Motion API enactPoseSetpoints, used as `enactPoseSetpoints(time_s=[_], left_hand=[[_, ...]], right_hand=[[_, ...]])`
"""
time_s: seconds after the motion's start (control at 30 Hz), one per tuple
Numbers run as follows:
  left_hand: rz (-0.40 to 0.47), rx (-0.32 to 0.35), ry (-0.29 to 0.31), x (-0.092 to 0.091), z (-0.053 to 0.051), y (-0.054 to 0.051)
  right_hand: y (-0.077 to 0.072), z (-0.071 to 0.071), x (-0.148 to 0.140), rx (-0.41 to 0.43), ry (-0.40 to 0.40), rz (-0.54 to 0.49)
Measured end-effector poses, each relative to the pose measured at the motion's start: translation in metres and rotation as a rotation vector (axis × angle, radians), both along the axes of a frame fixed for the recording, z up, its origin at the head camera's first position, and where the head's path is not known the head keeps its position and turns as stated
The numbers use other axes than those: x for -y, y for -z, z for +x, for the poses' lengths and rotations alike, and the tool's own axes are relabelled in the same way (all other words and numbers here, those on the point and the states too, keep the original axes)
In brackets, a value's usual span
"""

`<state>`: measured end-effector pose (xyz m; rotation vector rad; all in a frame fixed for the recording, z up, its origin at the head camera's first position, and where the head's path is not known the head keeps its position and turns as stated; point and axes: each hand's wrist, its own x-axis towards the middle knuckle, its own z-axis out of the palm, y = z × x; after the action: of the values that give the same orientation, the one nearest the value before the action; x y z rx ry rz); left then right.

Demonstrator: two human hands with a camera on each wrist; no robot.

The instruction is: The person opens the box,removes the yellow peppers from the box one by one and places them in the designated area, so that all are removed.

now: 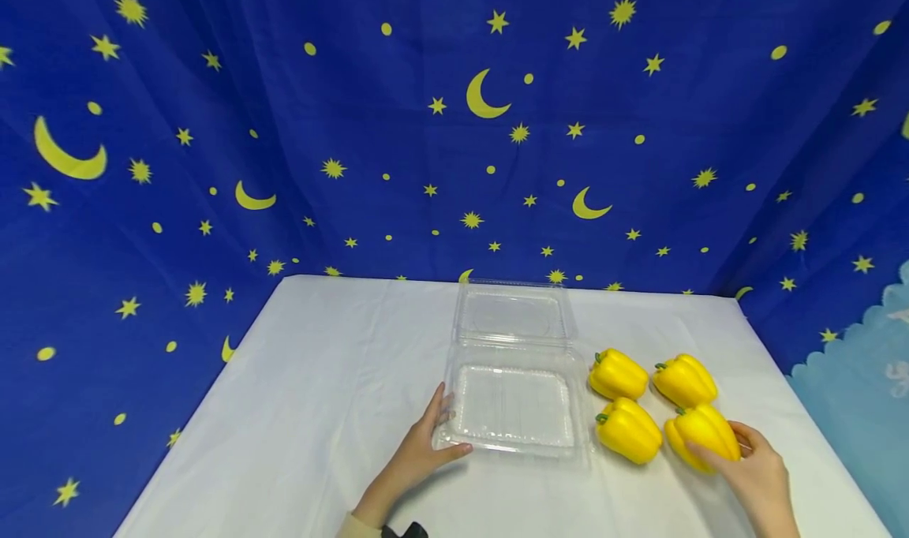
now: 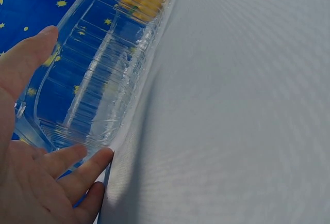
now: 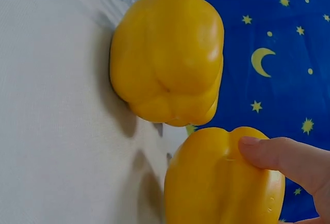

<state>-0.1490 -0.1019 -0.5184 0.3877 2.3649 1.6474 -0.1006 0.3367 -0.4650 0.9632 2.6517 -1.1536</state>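
Observation:
A clear plastic clamshell box [image 1: 514, 451] lies unfolded on the white table, its lid [image 1: 511, 295] toward the back. My left hand [image 1: 424, 442] is at the box's near left corner, fingers extended along its side and thumb by the front rim. In the left wrist view, the fingers [image 2: 85, 175] look fairly straight beside the clear wall. My right hand [image 1: 756, 471] grips the front right yellow bell pepper [image 1: 703, 435], thumb laid across it. The right wrist view shows that pepper [image 3: 221, 182] with a strip of cloth between it and its shadow.
Three other yellow bell peppers stand close by: front left [image 1: 628, 431], back left [image 1: 618, 375] and back right [image 1: 686, 380]. They are right of the box. A blue curtain [image 1: 398, 128] with moons and stars hangs behind the white-covered table [image 1: 298, 412]. Light blue cloth [image 1: 866, 388] hangs at the right.

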Motion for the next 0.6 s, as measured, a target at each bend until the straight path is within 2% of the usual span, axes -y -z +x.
enactPoseSetpoints(time_s=[0.2,0.5,0.6], left_hand=[[-0.005,0.004,-0.004,0.0007,-0.0009,-0.0002],[0.001,-0.003,-0.014,0.0017,0.0028,-0.0017],[-0.010,-0.007,-0.016,0.0017,0.0022,-0.0021]], right_hand=[[0.0050,-0.0007,-0.0019,0.040,-0.054,-0.026],[0.0098,-0.0034,-0.0026,0.032,-0.069,-0.046],[0.0096,-0.0037,-0.0037,0.053,-0.084,-0.055]])
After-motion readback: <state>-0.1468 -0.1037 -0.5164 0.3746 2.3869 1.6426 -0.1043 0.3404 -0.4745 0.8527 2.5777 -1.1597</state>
